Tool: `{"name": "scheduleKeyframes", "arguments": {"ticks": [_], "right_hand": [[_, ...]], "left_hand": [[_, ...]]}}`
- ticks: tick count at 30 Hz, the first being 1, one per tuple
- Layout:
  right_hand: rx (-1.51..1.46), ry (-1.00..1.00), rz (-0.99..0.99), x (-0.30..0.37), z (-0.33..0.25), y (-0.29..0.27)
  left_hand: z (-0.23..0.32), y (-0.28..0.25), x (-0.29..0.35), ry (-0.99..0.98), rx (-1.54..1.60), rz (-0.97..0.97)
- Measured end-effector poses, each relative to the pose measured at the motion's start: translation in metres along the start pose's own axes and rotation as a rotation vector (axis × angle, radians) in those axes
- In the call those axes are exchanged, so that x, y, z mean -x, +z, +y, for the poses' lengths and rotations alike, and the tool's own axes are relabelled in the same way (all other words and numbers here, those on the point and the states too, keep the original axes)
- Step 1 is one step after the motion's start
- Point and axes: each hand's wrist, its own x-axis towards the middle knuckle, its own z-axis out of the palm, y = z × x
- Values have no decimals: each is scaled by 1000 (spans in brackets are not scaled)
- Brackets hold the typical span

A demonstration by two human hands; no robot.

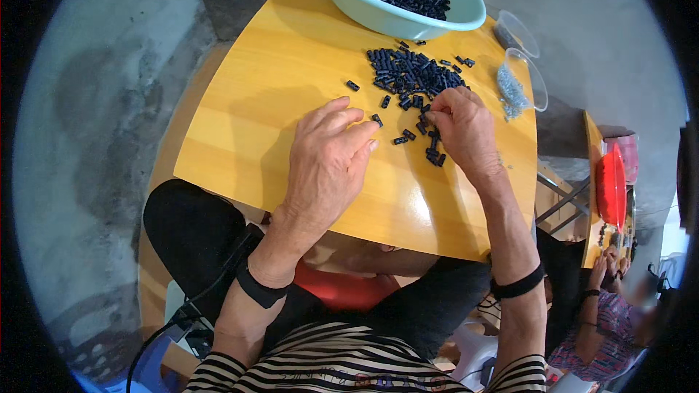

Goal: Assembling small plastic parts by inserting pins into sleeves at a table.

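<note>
step: you're sorting, looks like | left hand (328, 156) mid-frame, fingers loosely curled, holding nothing I can see | right hand (462, 131) pinching small black cylinders (411, 76) from the pile just above | next: clean single pick | teal basin (466, 18) of more up top

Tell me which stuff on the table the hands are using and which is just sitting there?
In use:
left hand
right hand
black pieces loose on the table

Just sitting:
bowl full of black pieces
two clear cups, one with small metal bits
red thing on the next table
</note>
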Motion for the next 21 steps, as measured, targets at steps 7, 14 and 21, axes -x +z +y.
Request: {"name": "scheduleKeyframes", "arguments": {"ticks": [7,14,21], "right_hand": [[-217,155,88,42,-17,-60],[-440,359,-19,117,21,-43],[-191,85,184,113,8,-26]], "left_hand": [[13,13,-5,134,-15,25],[26,33,-14,177,-168,-67],[24,42,-11,213,-203,-98]]}}
